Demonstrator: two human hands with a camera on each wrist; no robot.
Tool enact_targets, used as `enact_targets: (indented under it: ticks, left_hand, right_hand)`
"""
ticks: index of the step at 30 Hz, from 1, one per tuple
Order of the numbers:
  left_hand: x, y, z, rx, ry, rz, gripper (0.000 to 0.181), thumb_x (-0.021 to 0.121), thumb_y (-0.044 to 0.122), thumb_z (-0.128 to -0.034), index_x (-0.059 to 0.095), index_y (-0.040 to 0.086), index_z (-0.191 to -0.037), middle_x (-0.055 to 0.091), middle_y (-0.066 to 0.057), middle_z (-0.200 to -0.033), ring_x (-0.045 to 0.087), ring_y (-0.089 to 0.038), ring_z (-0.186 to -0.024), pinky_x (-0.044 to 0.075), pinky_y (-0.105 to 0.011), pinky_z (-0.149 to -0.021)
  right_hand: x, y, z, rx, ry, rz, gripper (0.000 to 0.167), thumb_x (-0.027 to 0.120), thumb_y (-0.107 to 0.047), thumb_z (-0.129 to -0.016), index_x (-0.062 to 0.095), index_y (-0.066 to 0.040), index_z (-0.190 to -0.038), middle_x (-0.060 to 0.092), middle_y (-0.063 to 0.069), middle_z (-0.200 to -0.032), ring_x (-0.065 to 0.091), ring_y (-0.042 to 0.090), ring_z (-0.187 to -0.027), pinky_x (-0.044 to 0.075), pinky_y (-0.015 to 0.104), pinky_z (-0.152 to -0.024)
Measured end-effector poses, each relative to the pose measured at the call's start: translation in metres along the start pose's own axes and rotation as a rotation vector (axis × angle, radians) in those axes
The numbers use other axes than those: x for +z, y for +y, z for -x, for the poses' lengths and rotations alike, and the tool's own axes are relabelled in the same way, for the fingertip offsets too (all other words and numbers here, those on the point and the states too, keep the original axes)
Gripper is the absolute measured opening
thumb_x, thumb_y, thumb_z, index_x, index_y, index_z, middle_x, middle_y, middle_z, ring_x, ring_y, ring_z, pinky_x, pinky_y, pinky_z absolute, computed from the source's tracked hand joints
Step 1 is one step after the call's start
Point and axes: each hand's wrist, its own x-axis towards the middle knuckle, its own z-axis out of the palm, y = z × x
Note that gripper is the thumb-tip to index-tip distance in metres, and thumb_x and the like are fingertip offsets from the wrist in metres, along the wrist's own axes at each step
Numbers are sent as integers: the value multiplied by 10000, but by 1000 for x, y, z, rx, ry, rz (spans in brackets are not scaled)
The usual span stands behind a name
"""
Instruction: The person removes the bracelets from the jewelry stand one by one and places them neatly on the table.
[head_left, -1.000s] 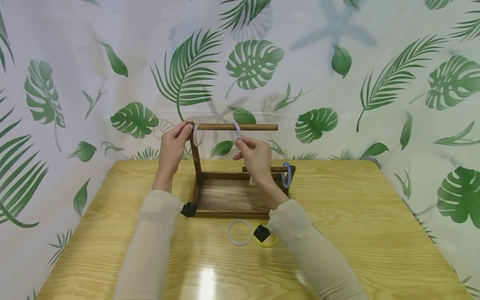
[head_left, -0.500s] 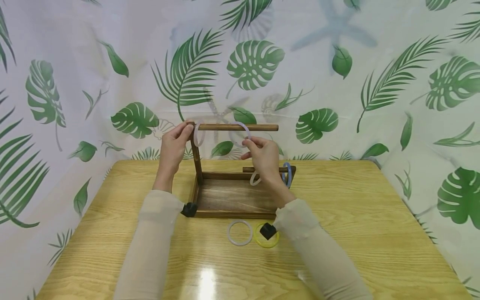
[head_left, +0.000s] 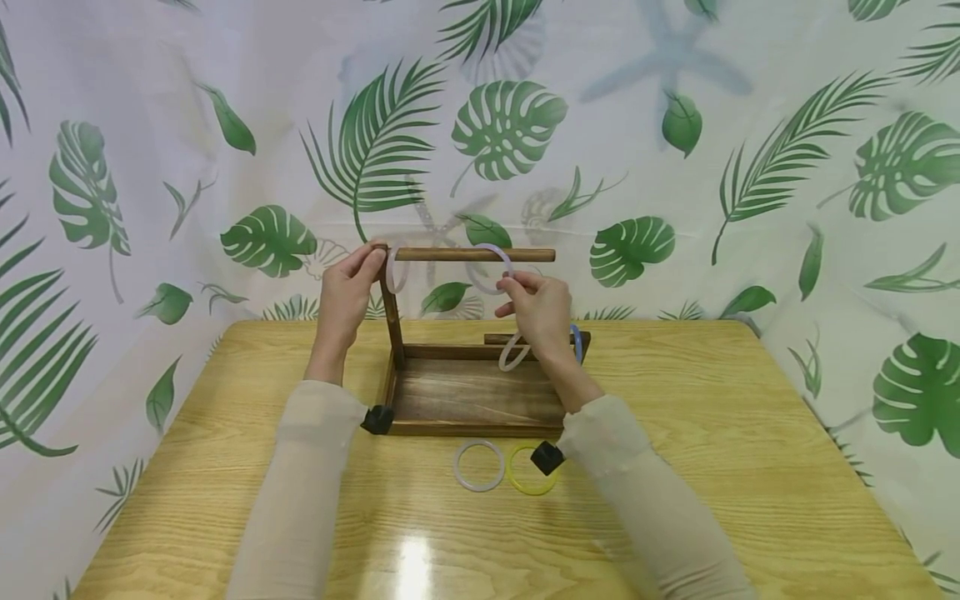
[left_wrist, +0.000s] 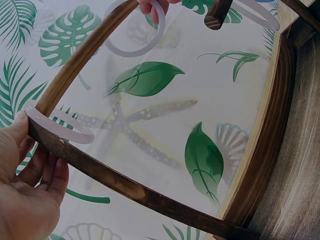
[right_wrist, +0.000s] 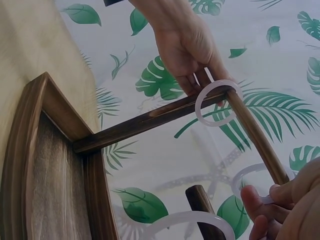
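My left hand [head_left: 347, 292] pinches the top of the upright post [head_left: 393, 321] of a dark wooden stand, where the upper rod [head_left: 442, 254] begins. Close to those fingers, a pale pink bangle [left_wrist: 80, 139] hangs at the rod's post end. Farther along, a translucent lilac bangle [head_left: 507, 260] goes around the same rod, and my right hand [head_left: 542, 317] pinches its lower right side. Below, on the shorter lower rod [head_left: 493, 339], hang a whitish bangle [head_left: 504, 364] and a blue bangle [head_left: 577, 343], the blue one partly hidden by my right hand.
The stand's tray base [head_left: 465, 429] sits toward the back of the wooden table [head_left: 712, 467]. In front of it lie a clear whitish bangle [head_left: 480, 490] and a yellow bangle [head_left: 531, 493], side by side. A leaf-print cloth [head_left: 585, 125] hangs behind the table.
My right hand has slid the lilac bangle rightward along the upper rod, toward its free end. The left hand stays on the post top.
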Motion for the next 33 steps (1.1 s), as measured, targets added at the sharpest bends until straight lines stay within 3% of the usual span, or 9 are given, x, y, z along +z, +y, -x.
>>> enact_targets:
  ticks: [6, 12, 17, 24, 28, 31, 33]
  left_hand:
    - [0, -1, 0, -4, 1, -2, 442, 627, 288, -1060, 623, 39, -1425, 656, -173, -1358, 655, -338, -1212, 444, -373, -1129]
    - [0, -1, -1, 3, 2, -3, 434, 630, 291, -1059, 630, 53, -1421, 660, -174, -1352, 662, -337, -1199, 454, -371, -1119]
    - [0, 0, -1, 3, 0, -4, 431, 630, 293, -1059, 631, 63, -1423, 657, -179, -1355, 661, -341, -1201, 455, -372, -1118]
    - [0, 0, -1, 2, -2, -2, 453, 627, 293, -1060, 614, 37, -1434, 649, -185, -1366, 652, -339, -1219, 444, -376, -1130]
    - [0, 0, -1, -1, 3, -5, 447, 627, 294, -1060, 620, 43, -1429, 652, -177, -1363, 655, -334, -1216, 440, -375, -1134]
    - [-1, 0, 0, -4, 5, -9, 449, 627, 299, -1060, 620, 48, -1431, 653, -169, -1365, 655, -333, -1215, 435, -378, -1138]
    - [-1, -1, 0, -4, 3, -8, 449, 626, 305, -1060, 619, 56, -1434, 652, -166, -1368, 655, -330, -1216, 431, -377, -1142]
  right_hand:
    - [-5, 2, -2, -5, -5, 23, 269, 647, -159, -1044, 745, 25, -1215, 775, 176, -1011, 717, 170, -593, 284, 180, -328]
    - [-11, 1, -3, -27, 9, 42, 245, 656, -139, -1033, 761, 31, -1173, 775, 174, -1017, 705, 153, -564, 276, 172, -340]
    - [-17, 2, -4, -44, 18, 73, 231, 656, -138, -1030, 777, 28, -1136, 779, 156, -1018, 720, 219, -596, 249, 176, -343]
    - [-24, 6, -6, -81, 39, 107, 225, 650, -132, -1026, 788, 27, -1105, 776, 183, -954, 657, 48, -528, 234, 173, -350]
    - [-28, 8, -6, -101, 43, 118, 221, 640, -113, -1029, 784, 35, -1107, 776, 180, -917, 641, 21, -520, 243, 171, -347]
    - [-31, 8, -6, -107, 42, 121, 228, 635, -105, -1029, 773, 44, -1133, 777, 177, -935, 665, 70, -531, 255, 171, -341]
    - [-32, 8, -6, -106, 40, 117, 229, 630, -102, -1028, 775, 46, -1126, 775, 187, -931, 695, 168, -553, 254, 176, -335]
